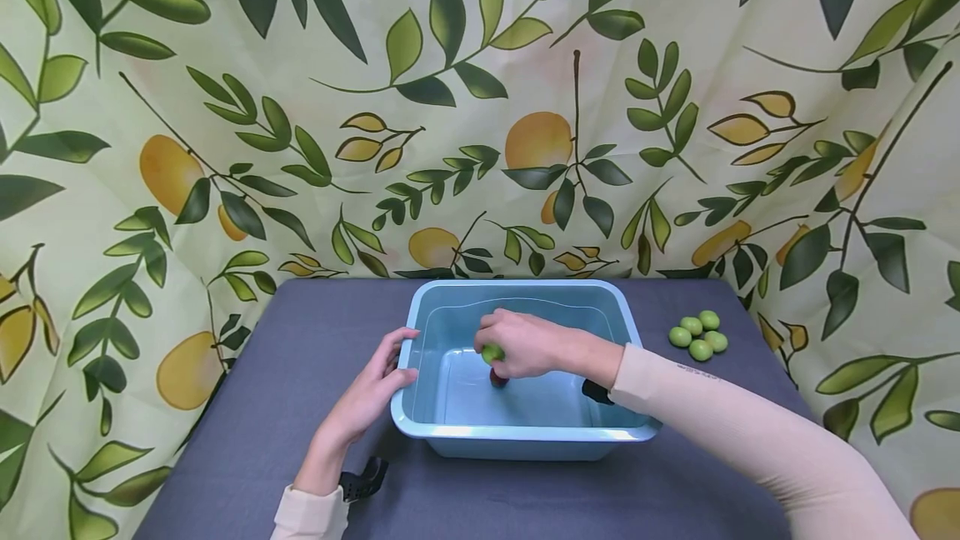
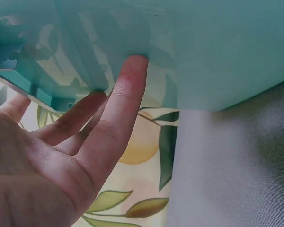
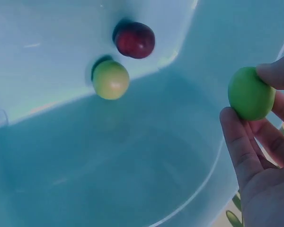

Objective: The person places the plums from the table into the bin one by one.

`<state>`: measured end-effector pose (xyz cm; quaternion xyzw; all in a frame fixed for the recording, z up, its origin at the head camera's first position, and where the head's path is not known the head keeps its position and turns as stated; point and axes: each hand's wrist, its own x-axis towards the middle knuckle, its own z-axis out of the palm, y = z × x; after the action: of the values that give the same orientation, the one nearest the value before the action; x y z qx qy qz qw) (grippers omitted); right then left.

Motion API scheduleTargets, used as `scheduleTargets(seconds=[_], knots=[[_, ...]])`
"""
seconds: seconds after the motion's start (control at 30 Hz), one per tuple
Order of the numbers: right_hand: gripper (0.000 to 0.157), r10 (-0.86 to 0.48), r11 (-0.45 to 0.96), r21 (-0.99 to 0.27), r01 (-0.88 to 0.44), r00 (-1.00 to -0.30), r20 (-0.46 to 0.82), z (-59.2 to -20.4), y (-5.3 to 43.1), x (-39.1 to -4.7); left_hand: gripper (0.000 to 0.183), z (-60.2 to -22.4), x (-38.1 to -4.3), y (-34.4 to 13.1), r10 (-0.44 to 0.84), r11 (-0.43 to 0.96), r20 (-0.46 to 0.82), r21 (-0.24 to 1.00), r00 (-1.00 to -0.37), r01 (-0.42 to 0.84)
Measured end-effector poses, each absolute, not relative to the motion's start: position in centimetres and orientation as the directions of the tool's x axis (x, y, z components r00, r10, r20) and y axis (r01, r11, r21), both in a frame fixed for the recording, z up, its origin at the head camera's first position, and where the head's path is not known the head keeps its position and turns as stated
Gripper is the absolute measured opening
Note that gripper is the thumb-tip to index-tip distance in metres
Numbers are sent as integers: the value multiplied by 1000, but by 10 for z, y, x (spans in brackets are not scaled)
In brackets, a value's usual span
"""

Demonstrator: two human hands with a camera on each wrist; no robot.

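Observation:
My right hand [image 1: 517, 343] is inside the blue plastic basin [image 1: 525, 433], pinching a small smooth green fruit [image 3: 252, 93] between thumb and fingers. The fruit is held above the basin floor. A dark red plum-like fruit [image 3: 135, 40] and a pale yellow-green fruit [image 3: 110, 80] lie on that floor, close together. In the head view the red one shows just under my right hand, while the yellow-green one is hidden. My left hand [image 1: 367, 390] rests against the basin's left side, thumb and fingertips at the rim. One nearly straight finger [image 2: 116, 109] touches the outer wall in the left wrist view.
Several green fruits [image 1: 701, 349] sit in a cluster on the dark grey tablecloth [image 1: 330, 332], right of the basin. A leaf-and-fruit patterned cloth [image 1: 465, 132] hangs behind the table and along its sides. My right forearm crosses the basin's right rim.

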<state>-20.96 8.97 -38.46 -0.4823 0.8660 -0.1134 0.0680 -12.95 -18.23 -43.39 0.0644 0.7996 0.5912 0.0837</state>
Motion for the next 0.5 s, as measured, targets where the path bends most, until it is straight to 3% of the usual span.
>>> scheduleTargets(seconds=[0.5], knots=[[20,-875,483,-273,-832,-471,-114,-400,81,-205,51,-434,-130,-182,203,289,-51,957,-978,10]])
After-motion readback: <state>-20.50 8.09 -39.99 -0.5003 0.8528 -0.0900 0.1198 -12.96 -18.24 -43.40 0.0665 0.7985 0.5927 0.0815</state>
